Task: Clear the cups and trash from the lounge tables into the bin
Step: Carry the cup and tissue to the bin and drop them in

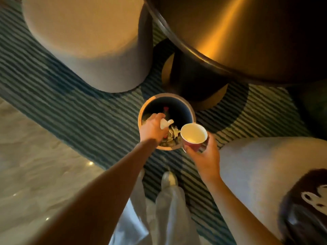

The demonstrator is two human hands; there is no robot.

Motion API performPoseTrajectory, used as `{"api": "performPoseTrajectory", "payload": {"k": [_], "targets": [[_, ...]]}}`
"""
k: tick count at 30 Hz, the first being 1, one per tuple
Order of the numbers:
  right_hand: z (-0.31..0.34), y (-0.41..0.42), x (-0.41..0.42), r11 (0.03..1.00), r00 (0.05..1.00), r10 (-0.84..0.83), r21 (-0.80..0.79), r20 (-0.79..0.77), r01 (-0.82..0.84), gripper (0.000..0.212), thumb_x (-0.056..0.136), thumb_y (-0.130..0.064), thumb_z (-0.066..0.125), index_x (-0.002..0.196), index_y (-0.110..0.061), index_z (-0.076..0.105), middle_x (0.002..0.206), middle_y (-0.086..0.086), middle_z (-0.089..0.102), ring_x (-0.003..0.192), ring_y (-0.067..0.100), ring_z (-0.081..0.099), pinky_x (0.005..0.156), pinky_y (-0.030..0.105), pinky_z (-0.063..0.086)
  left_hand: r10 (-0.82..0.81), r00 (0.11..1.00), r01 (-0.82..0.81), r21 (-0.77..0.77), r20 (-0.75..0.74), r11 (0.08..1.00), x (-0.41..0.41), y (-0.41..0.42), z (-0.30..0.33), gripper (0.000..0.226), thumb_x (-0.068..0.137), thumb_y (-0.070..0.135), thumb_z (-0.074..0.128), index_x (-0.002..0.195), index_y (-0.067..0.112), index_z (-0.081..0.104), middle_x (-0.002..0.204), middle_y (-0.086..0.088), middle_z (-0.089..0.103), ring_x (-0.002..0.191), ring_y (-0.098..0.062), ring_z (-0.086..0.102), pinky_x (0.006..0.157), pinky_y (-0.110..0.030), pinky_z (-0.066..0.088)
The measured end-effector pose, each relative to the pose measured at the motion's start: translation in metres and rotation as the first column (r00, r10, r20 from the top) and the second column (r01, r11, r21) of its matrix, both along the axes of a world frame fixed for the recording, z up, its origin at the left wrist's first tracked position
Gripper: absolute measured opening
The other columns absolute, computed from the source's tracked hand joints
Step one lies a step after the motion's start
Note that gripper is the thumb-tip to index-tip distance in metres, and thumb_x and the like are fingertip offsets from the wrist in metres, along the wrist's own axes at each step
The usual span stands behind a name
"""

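At frame center, your left hand (pixel 153 129) pinches white trash (pixel 165 123) over the bin (pixel 192 112); release it, then drop the cup (pixel 193 137) gripped by your right hand (pixel 205 156).

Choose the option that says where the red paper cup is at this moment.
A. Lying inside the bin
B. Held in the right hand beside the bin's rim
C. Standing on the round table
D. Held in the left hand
B: the right hand grips the red paper cup upright, just at the near rim of the bin, while the left hand holds white trash over the bin's opening.

Striped rug (pixel 74 96), 2 round poufs (pixel 85 41), marble floor (pixel 35 174), warm lt.
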State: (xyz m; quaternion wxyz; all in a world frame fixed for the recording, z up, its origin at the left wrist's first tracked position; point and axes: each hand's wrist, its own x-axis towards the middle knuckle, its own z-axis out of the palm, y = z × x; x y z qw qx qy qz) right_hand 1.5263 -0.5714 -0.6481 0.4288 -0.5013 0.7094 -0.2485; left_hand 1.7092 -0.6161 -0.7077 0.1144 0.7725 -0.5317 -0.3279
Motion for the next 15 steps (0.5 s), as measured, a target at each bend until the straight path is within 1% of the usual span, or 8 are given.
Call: {"api": "performPoseTrajectory", "payload": {"k": [2,3,6,8,9,10,12,15], "targets": [[-0.025,-0.008,0.02,0.998,0.998,-0.056,0.007,0.02,0.056,0.073,0.067,-0.035,0.084,0.128,-0.026,0.045,0.122,-0.008,0.056,0.11,0.007,0.055,0.09,0.033,0.053,-0.089,0.991,0.091,-0.012,0.1,0.996,0.011,-0.004,-0.023,0.056,0.077,0.035,0.07,0.129,0.028,0.048,0.129,0.004,0.052,0.116,-0.019,0.051,0.087,-0.035,0.045],[-0.036,-0.011,0.03,0.998,0.998,-0.066,0.008,0.021,0.066,0.074,0.068,-0.036,0.083,0.13,-0.024,0.045,0.123,-0.007,0.056,0.112,0.008,0.055,0.092,0.034,0.052,-0.134,0.979,0.139,-0.019,0.153,0.99,0.018,-0.002,-0.029,0.058,0.077,0.034,0.071,0.13,0.025,0.048,0.13,0.002,0.051,0.118,-0.02,0.049,0.092,-0.036,0.045],[-0.061,-0.019,0.056,0.998,0.998,-0.059,-0.009,0.011,0.06,0.078,0.07,-0.037,0.082,0.133,-0.018,0.042,0.129,-0.001,0.053,0.117,0.011,0.052,0.097,0.033,0.049,-0.227,0.932,0.238,-0.007,0.282,0.971,0.042,0.004,-0.029,0.06,0.078,0.034,0.068,0.133,0.021,0.048,0.133,-0.002,0.049,0.123,-0.023,0.044,0.103,-0.04,0.037],[-0.068,-0.024,0.071,0.996,0.997,-0.074,0.053,-0.038,0.076,0.087,0.07,-0.036,0.08,0.141,-0.017,0.034,0.14,0.004,0.044,0.128,0.016,0.043,0.105,0.033,0.042,-0.286,0.898,0.299,0.015,0.335,0.954,0.057,0.007,-0.015,0.056,0.082,0.036,0.063,0.133,0.021,0.047,0.135,-0.003,0.049,0.125,-0.024,0.043,0.105,-0.042,0.034],[-0.066,-0.024,0.077,0.992,0.994,-0.071,0.101,-0.085,0.08,0.091,0.072,-0.037,0.077,0.145,-0.017,0.028,0.147,0.005,0.037,0.135,0.019,0.036,0.108,0.034,0.037,-0.335,0.872,0.348,0.03,0.356,0.937,0.064,0.007,-0.005,0.053,0.085,0.036,0.06,0.133,0.021,0.047,0.136,-0.003,0.049,0.126,-0.025,0.043,0.106,-0.043,0.033],[-0.062,-0.023,0.081,0.988,0.988,-0.05,0.14,-0.146,0.07,0.09,0.076,-0.038,0.073,0.147,-0.015,0.024,0.151,0.006,0.031,0.138,0.02,0.031,0.11,0.035,0.034,-0.395,0.839,0.404,0.058,0.375,0.913,0.07,0.007,0.007,0.051,0.087,0.037,0.058,0.134,0.021,0.046,0.137,-0.004,0.048,0.127,-0.025,0.042,0.107,-0.043,0.032],[-0.038,-0.016,0.083,0.986,0.96,0.012,0.161,-0.281,0.035,0.074,0.087,-0.036,0.063,0.147,-0.011,0.026,0.152,0.009,0.028,0.14,0.024,0.029,0.112,0.038,0.034,-0.506,0.761,0.505,0.12,0.406,0.855,0.078,0.002,0.037,0.05,0.091,0.04,0.054,0.135,0.019,0.044,0.139,-0.005,0.046,0.129,-0.026,0.04,0.108,-0.043,0.03],[0.024,0.009,0.071,0.995,0.907,0.048,0.103,-0.419,-0.005,0.048,0.095,-0.034,0.049,0.138,-0.013,0.042,0.142,0.01,0.04,0.131,0.024,0.038,0.105,0.037,0.04,-0.593,0.669,0.594,0.157,0.448,0.789,0.074,-0.001,0.1,0.049,0.093,0.041,0.048,0.136,0.018,0.043,0.139,-0.005,0.045,0.13,-0.026,0.04,0.107,-0.043,0.031]]}}
